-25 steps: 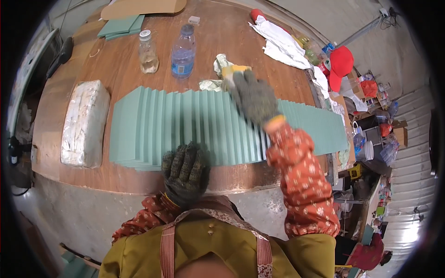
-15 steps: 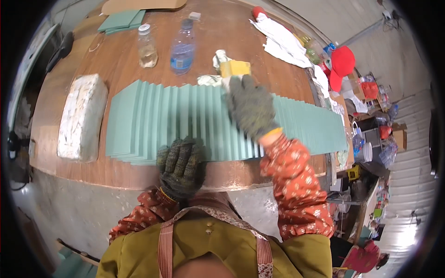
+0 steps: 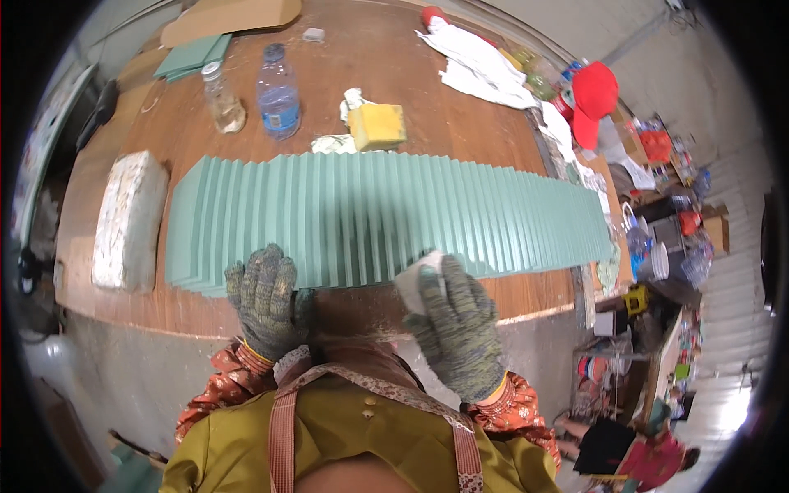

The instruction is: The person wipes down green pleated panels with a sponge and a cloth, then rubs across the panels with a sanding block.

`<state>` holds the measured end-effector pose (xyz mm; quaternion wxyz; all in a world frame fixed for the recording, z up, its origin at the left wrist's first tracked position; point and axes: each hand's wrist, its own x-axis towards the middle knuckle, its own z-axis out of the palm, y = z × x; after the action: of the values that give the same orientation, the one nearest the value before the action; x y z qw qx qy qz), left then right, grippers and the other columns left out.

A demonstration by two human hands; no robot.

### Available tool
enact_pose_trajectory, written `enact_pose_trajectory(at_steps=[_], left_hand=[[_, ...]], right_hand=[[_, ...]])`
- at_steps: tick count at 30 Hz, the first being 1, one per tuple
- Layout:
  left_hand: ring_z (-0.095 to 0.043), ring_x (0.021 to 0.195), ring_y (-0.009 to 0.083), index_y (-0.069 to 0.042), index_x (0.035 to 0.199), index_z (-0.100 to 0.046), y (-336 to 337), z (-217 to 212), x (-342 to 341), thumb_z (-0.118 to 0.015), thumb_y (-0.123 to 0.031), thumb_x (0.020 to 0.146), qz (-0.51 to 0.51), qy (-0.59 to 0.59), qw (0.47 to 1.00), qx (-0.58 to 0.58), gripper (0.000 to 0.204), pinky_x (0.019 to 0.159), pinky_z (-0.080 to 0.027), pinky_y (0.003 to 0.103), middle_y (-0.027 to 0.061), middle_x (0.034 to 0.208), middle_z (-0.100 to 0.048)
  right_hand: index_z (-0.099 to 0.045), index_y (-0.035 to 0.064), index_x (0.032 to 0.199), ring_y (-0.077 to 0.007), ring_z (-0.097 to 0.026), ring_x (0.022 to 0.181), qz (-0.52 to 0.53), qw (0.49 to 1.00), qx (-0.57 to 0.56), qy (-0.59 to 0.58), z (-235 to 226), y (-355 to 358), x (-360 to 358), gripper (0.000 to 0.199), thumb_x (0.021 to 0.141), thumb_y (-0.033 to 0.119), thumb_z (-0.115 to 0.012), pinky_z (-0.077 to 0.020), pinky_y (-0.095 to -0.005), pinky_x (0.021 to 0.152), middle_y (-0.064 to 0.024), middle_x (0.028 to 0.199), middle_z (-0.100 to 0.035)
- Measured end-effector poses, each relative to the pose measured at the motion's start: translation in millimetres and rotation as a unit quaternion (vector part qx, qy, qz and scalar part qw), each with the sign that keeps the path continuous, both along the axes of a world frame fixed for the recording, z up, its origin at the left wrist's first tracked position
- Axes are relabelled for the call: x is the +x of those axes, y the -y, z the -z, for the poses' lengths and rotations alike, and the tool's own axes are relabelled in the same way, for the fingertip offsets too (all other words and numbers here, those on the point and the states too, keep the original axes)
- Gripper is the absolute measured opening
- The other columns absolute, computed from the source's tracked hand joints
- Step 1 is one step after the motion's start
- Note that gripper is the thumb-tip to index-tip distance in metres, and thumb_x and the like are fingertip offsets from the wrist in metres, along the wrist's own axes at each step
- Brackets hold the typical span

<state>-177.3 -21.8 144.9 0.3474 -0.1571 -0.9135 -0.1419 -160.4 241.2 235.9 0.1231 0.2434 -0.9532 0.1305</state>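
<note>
A long row of overlapping pale green sheets (image 3: 394, 214), fanned out like steps, lies across the wooden table. My left hand (image 3: 265, 300), in a grey-green knit glove, rests with fingers stretched on the near edge of the sheets, toward their left end. In the same kind of glove, my right hand (image 3: 460, 329) is at the near edge, right of the middle. It grips a small white pad (image 3: 421, 283) between thumb and fingers; whether this is cloth or sponge I cannot tell. The pad is at the sheets' front edge.
A white-wrapped block (image 3: 129, 220) stands left of the sheets. Behind them are a yellow block (image 3: 378, 126), crumpled white cloth (image 3: 333, 144), a blue-labelled bottle (image 3: 279, 92) and a glass bottle (image 3: 223, 97). A red cap (image 3: 593, 99) is at the right; another person (image 3: 637, 456) is at lower right.
My right hand has come from the far edge of the sheets to the near edge, holding the white pad. My left hand has shifted slightly left, its fingers now straighter.
</note>
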Motion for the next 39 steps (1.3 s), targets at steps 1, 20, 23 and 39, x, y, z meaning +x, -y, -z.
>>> enact_pose_trajectory(at_steps=[1, 20, 23, 39], left_hand=[[-0.045, 0.125, 0.0392, -0.001, 0.129, -0.049, -2, -2, 0, -0.058, -0.019, 0.086, -0.012, 0.000, 1.000, -0.008, 0.048, 0.109, -0.023, 0.056, 0.0221, 0.133, -0.049], [-0.036, 0.134, 0.0363, -0.010, 0.121, -0.059, -71, -6, 19, -0.058, -0.030, 0.087, -0.041, 0.010, 0.999, 0.000, 0.040, 0.111, -0.016, 0.061, 0.0156, 0.139, -0.046], [-0.032, 0.137, 0.0361, -0.010, 0.126, -0.056, -71, 3, 15, -0.054, -0.033, 0.090, -0.051, -0.002, 0.999, -0.010, 0.042, 0.113, -0.014, 0.060, 0.0159, 0.142, -0.044], [-0.044, 0.124, 0.0446, 0.000, 0.135, -0.043, -93, 65, 46, -0.057, -0.027, 0.087, -0.159, 0.009, 0.986, 0.048, 0.057, 0.106, -0.029, 0.056, 0.0251, 0.133, -0.048]], right_hand=[[-0.041, 0.0066, 0.140, -0.0404, -0.047, 0.119, 0.016, 1.000, 0.005, -0.010, -1, -9, -2, 0.064, 0.084, 0.026, -0.067, -0.0405, -0.0490, 0.096, -0.0242, 0.143, -0.036], [-0.051, -0.0013, 0.130, -0.0474, -0.051, 0.114, 0.056, 0.977, 0.187, -0.086, 25, -130, -111, 0.049, 0.096, 0.034, -0.048, -0.0432, -0.0513, 0.095, -0.0300, 0.136, -0.045], [-0.053, 0.0043, 0.130, -0.0455, -0.049, 0.118, -0.070, 0.977, 0.166, -0.117, -6, -145, -106, 0.039, 0.094, 0.017, -0.050, -0.0435, -0.0498, 0.096, -0.0271, 0.134, -0.048], [-0.046, 0.0200, 0.136, -0.0336, -0.045, 0.125, -0.418, 0.862, 0.284, -0.045, -41, -132, -201, 0.055, 0.083, 0.024, -0.061, -0.0346, -0.0466, 0.106, -0.0082, 0.134, -0.051]])
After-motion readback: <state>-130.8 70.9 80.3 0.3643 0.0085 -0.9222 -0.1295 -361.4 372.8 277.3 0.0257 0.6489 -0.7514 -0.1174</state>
